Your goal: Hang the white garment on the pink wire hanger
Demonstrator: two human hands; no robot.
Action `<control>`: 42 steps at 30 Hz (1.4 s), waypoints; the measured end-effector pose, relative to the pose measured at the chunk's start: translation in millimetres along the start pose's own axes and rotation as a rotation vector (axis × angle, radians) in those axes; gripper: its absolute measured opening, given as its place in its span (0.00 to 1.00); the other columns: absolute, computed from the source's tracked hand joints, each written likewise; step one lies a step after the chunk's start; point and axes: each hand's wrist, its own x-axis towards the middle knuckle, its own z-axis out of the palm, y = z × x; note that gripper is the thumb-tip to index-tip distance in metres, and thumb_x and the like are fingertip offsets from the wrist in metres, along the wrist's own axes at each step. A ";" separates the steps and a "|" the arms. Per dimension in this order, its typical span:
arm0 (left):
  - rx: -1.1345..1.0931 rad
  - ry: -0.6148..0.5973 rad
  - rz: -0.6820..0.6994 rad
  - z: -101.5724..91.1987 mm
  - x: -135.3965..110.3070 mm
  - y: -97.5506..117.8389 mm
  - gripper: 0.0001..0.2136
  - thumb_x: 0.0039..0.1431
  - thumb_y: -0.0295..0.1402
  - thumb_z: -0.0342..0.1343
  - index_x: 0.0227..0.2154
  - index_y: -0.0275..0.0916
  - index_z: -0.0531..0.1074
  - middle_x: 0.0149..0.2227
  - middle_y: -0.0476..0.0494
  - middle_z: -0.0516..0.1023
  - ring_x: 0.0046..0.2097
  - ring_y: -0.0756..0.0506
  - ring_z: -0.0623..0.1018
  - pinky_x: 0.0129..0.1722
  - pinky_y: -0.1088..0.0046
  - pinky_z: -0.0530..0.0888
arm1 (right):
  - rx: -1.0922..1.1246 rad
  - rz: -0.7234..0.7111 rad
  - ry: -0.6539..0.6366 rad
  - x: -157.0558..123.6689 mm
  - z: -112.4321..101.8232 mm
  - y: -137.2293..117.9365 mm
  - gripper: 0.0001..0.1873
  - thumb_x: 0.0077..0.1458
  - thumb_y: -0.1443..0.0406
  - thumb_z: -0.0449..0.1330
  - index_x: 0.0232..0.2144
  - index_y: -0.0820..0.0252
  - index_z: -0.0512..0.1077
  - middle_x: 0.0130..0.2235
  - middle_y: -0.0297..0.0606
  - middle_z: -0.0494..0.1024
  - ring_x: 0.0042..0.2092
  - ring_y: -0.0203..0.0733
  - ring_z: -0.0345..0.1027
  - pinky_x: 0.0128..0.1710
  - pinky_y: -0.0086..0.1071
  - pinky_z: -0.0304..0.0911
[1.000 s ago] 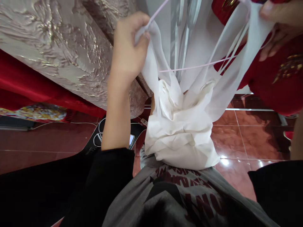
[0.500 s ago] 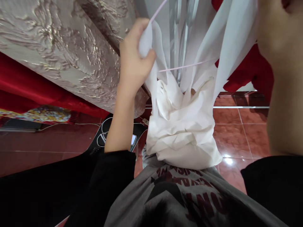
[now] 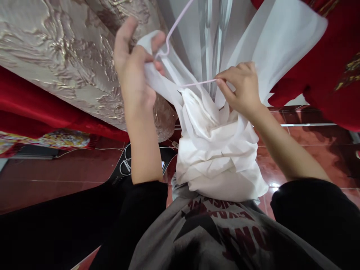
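A bundle of white cloth [image 3: 222,168] lies gathered in front of my grey shirt, its sheer upper part spreading upward. My left hand [image 3: 136,71], somewhat blurred, has the edge of the sheer cloth between its fingers, with one finger stretched away. A thin pink cord [image 3: 180,20] runs down from the top of the view to the cloth at this hand. Another stretch of the cord reaches right, pulled taut, to my right hand [image 3: 242,86], where thumb and forefinger pinch its end. A loose white flap [image 3: 292,26] hangs beyond my right hand.
Metal rails [image 3: 215,45] rise behind the cloth. Embossed beige fabric [image 3: 64,56] hangs at the left above red cloth [image 3: 50,105]. More red fabric [image 3: 334,82] hangs at the right. A black seat [image 3: 115,168] on the red tiles bears a white cable and a phone.
My right hand has come from the upper right to the middle and now pinches the pink cord. My left hand has shifted left, its fingers spreading; the right flap of cloth hangs loose.
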 end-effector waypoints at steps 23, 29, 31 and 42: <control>-0.361 -0.256 -0.071 12.2 -75.8 -90.4 0.09 0.70 0.39 0.55 0.34 0.44 0.73 0.35 0.45 0.74 0.18 0.55 0.58 0.15 0.77 0.53 | 0.207 0.103 0.862 -46.4 -6.2 -30.1 0.21 0.64 0.53 0.56 0.58 0.47 0.67 0.61 0.34 0.65 0.66 0.47 0.57 0.68 0.51 0.54; -0.349 -0.409 -0.022 2.7 -72.8 -89.1 0.08 0.70 0.41 0.55 0.35 0.45 0.72 0.36 0.47 0.71 0.18 0.56 0.53 0.16 0.76 0.49 | 0.517 0.306 0.712 -66.2 14.0 4.6 0.35 0.51 0.46 0.66 0.56 0.51 0.63 0.58 0.41 0.65 0.62 0.48 0.61 0.66 0.51 0.57; -0.314 -0.386 -0.044 3.0 -74.2 -87.9 0.09 0.71 0.40 0.53 0.36 0.45 0.72 0.36 0.46 0.72 0.18 0.55 0.54 0.17 0.75 0.50 | 0.545 0.399 0.692 -64.3 22.1 7.3 0.32 0.52 0.46 0.64 0.53 0.54 0.63 0.51 0.40 0.68 0.54 0.46 0.66 0.61 0.51 0.63; -0.273 -0.297 -0.138 8.9 -79.1 -79.6 0.12 0.75 0.36 0.45 0.35 0.44 0.70 0.35 0.46 0.73 0.18 0.53 0.53 0.17 0.74 0.48 | 0.676 0.616 0.671 -66.1 17.6 16.6 0.26 0.53 0.43 0.59 0.44 0.55 0.68 0.43 0.40 0.73 0.43 0.42 0.68 0.48 0.44 0.71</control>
